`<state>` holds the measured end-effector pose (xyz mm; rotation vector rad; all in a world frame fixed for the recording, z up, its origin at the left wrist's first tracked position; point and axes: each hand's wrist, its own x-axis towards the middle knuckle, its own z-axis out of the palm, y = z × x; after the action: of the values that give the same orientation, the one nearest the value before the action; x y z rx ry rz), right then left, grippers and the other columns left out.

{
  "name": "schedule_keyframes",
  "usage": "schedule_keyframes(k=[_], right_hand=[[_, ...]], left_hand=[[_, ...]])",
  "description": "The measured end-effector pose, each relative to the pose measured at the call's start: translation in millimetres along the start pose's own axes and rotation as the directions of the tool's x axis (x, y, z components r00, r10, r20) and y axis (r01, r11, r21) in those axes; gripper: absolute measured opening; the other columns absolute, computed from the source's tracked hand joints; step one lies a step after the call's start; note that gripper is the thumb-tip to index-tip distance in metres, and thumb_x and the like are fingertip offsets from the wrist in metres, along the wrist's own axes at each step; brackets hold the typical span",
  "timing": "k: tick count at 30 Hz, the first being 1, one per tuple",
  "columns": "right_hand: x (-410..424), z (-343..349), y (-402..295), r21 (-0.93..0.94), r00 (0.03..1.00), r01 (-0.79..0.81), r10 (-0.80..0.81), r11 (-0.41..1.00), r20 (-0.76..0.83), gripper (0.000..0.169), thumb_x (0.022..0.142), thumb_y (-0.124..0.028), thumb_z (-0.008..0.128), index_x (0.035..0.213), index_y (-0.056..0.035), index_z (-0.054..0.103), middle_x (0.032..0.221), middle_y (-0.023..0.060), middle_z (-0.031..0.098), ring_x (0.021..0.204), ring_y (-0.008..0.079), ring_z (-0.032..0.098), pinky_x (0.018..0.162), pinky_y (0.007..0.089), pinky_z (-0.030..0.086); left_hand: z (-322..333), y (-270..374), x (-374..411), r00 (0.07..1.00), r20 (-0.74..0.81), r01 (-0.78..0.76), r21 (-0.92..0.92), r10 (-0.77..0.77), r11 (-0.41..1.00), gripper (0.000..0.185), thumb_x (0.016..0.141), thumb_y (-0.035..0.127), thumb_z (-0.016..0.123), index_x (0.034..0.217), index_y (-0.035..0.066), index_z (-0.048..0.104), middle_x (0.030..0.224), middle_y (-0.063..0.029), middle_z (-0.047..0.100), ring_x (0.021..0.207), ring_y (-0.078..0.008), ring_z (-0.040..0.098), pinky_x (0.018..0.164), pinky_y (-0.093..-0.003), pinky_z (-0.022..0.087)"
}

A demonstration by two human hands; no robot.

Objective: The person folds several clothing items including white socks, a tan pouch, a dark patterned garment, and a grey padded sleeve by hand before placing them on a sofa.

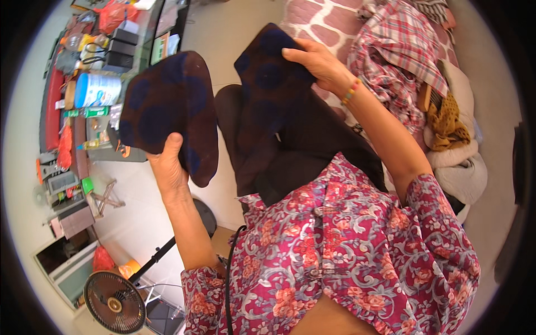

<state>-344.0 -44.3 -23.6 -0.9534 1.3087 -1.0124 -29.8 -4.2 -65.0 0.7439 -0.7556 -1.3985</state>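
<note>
My left hand (pixel 171 169) grips a folded piece of dark brown cloth with blue dots (pixel 157 104), its thumb on top and the fingers hidden beneath. In my right hand (pixel 320 63) is a second piece of dark cloth with blue dots (pixel 268 71), pinched at its right edge between thumb and fingers. This one hangs over my black trousers (pixel 301 167), and its lower end blends into them. A gap separates the two pieces in view; I cannot tell whether they belong to one garment.
At right, a bed with a pink-and-white cover (pixel 310 21) bears a plaid shirt (pixel 393 54) and a mustard knitted cloth (pixel 448 125). A cluttered table (pixel 117 155) with a blue-lidded tub (pixel 98 90) stands at left. A fan (pixel 115 301) and a folding stool (pixel 106 199) are lower left.
</note>
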Motion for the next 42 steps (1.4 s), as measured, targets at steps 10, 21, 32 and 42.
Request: schedule_keyframes(k=[10, 21, 32, 42], right_hand=[[1.9, -19.5, 37.0, 0.232, 0.998, -0.065, 0.067, 0.971, -0.002, 0.034, 0.092, -0.029, 0.053, 0.108, 0.0007, 0.059, 0.095, 0.0043, 0.064, 0.082, 0.01, 0.06, 0.075, 0.0233, 0.049], [-38.5, -5.6, 31.7, 0.321, 0.995, 0.082, -0.094, 0.944, 0.024, 0.071, 0.084, -0.058, 0.054, 0.127, -0.003, 0.049, 0.126, 0.0064, 0.053, 0.115, 0.0164, 0.05, 0.1, 0.0322, 0.039], [-42.6, 0.3, 31.2, 0.28, 0.981, 0.053, 0.002, 0.959, -0.193, 0.052, 0.075, -0.001, 0.066, 0.122, 0.0056, 0.046, 0.097, 0.0093, 0.063, 0.083, 0.0154, 0.062, 0.074, 0.0277, 0.053], [-38.8, 5.9, 43.7, 0.304, 0.972, 0.175, -0.116, 0.937, -0.203, 0.052, 0.076, -0.001, 0.064, 0.125, 0.0026, 0.045, 0.103, 0.0122, 0.061, 0.089, 0.0187, 0.061, 0.078, 0.03, 0.051]], left_hand=[[65.9, -99.3, 5.5, 0.847, 0.289, 0.396, 0.22, -0.447, 0.892, 0.058, 0.071, 0.009, 0.077, 0.122, 0.002, 0.051, 0.114, -0.0047, 0.058, 0.103, -0.0176, 0.055, 0.093, -0.0304, 0.042], [68.8, -68.7, 19.1, 0.815, 0.39, 0.329, 0.297, -0.428, 0.897, 0.06, 0.07, 0.018, 0.08, 0.121, 0.003, 0.053, 0.112, -0.0032, 0.06, 0.102, -0.0158, 0.055, 0.092, -0.029, 0.043], [68.0, -58.3, 14.2, 0.858, 0.291, 0.227, 0.523, -0.423, 0.821, 0.066, 0.072, 0.03, 0.077, 0.121, -0.004, 0.048, 0.111, -0.0135, 0.059, 0.102, -0.02, 0.055, 0.09, -0.0319, 0.044], [48.1, -38.7, -20.4, 0.85, 0.193, 0.186, 0.76, -0.49, 0.622, 0.077, 0.085, 0.031, 0.065, 0.139, -0.005, 0.024, 0.127, -0.0298, 0.047, 0.116, -0.0321, 0.051, 0.099, -0.0383, 0.037]])
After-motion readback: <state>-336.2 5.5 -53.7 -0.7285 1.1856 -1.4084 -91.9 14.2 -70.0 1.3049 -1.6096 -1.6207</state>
